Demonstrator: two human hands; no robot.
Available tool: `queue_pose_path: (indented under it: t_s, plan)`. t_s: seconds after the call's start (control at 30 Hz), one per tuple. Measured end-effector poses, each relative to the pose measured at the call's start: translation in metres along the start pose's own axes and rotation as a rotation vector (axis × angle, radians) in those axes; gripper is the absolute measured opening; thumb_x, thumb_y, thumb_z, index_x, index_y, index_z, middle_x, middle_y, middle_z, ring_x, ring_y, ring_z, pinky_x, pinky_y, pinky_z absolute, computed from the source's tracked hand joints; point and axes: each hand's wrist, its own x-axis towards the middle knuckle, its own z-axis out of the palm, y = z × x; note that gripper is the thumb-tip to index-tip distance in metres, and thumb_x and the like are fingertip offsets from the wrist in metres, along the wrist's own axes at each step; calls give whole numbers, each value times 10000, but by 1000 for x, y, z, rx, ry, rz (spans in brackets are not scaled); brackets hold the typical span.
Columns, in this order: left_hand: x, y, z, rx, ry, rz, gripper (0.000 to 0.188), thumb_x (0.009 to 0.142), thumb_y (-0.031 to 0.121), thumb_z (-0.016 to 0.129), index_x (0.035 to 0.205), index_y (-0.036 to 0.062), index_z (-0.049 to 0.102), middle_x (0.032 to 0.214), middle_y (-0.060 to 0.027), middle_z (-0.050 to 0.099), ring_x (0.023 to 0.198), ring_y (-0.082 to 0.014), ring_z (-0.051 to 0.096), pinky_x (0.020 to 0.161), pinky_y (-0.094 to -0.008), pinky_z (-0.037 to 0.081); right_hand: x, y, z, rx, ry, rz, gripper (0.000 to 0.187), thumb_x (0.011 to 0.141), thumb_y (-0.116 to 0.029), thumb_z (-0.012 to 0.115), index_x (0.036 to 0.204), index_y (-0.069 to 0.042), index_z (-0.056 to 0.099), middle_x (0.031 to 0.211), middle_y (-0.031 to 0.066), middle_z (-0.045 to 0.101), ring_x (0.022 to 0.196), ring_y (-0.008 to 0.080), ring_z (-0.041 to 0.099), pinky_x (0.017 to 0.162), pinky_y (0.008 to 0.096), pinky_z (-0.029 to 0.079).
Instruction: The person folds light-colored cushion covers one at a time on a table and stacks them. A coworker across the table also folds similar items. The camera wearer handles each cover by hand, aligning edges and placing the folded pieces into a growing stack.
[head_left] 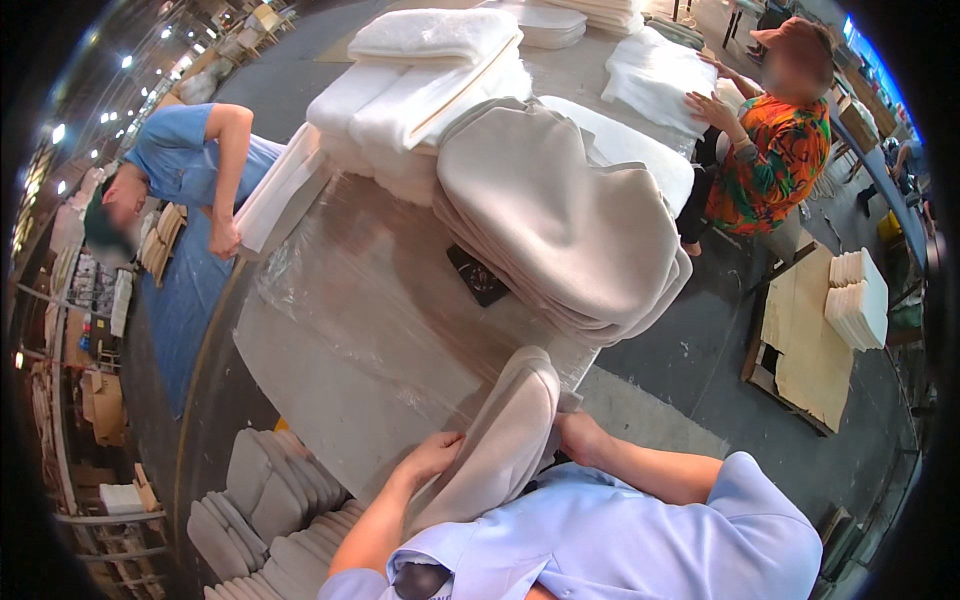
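Observation:
Close to my body, a beige-grey fabric cushion cover (500, 430) is held tilted up at the table's near edge. My left hand (435, 456) has its fingers closed on the cover's left edge. At the other side, my right hand (580, 436) grips its right edge, beside a darker grey flap; some fingertips are hidden behind the fabric. Beyond my hands lies a tall stack of similar beige-grey covers (560, 190), rounded at the ends. A small black patterned item (478, 276) lies on the plastic-covered table (330, 370), against that stack.
Thick white padding sheets (410, 100) are piled at the far side. A co-worker in blue (190, 150) holds white panels at left; another in a bright patterned shirt (770, 165) handles white padding (660, 80). Grey cushions (275, 480) are stacked lower left; a wooden pallet (805, 335) stands right.

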Motion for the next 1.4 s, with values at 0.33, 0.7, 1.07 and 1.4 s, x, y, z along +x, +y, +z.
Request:
queue_pose_path:
  t_s: [0.33,0.7,1.07,1.4]
  plan:
    - [1,23,21,236,89,191,212,1046,209,654,1055,6,714,894,-130,747,841,-125,642,767,-338,530,-12,7,-41,-278,-51,125,460,1059,-235,646,1484,-63,602,1434,147,661,1250,313,671,1037,504,565]
    - [21,24,17,259,286,427,252,1018,276,724,968,65,595,818,-95,665,715,-271,632,668,-444,493,-10,-20,-38,-180,149,-81,284,1092,-240,638,1260,-19,698,1163,69,736,1034,173,674,936,340,543]
    - [29,26,-19,73,-306,-111,546,1051,454,690,1376,16,699,1103,-61,781,929,-118,694,827,-304,565,10,-11,-49,-202,104,-77,266,1118,-314,600,1212,-96,719,1079,-5,717,975,136,614,862,315,492]
    - [37,-6,13,-103,16,275,323,991,309,771,1080,3,715,940,-32,721,816,-92,602,738,-277,512,11,6,-24,-114,61,-36,396,1148,-345,507,1438,-109,638,1249,36,726,1054,191,678,923,377,542]
